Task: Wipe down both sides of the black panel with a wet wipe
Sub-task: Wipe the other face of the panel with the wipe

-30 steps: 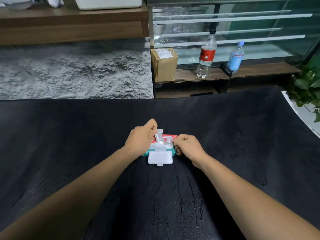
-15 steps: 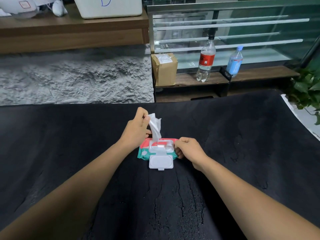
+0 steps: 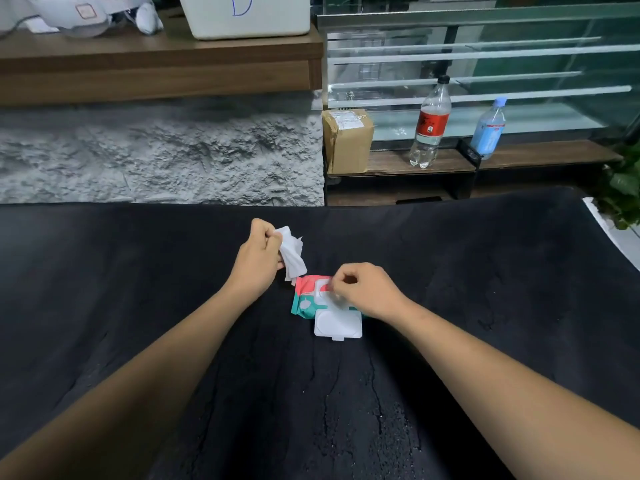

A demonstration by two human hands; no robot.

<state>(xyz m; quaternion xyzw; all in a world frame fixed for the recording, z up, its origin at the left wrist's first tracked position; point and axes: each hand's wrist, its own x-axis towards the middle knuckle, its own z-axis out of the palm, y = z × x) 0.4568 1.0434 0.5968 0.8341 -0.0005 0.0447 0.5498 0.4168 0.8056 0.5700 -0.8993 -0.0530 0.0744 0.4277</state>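
The wide black panel (image 3: pixel 450 306) fills the lower frame, rough-textured with cracks and damp specks near me. A red and teal wet wipe pack (image 3: pixel 304 299) lies on its middle, its white flip lid (image 3: pixel 338 323) folded open toward me. My left hand (image 3: pixel 258 259) grips a crumpled white wet wipe (image 3: pixel 292 254), held above the panel just left of the pack. My right hand (image 3: pixel 363 291) hovers over the pack's opening with fingers curled; whether it pinches anything at the opening is unclear.
Behind the panel are a grey rough stone wall (image 3: pixel 156 157) and a wooden shelf with a cardboard box (image 3: pixel 348 140), a red-labelled bottle (image 3: pixel 429 126) and a blue bottle (image 3: pixel 489 133). A green plant (image 3: pixel 621 192) stands at the far right edge.
My left hand has pulled the wipe fully free of the pack and lifted it up and left. My right hand moved from the pack's right side onto its opening.
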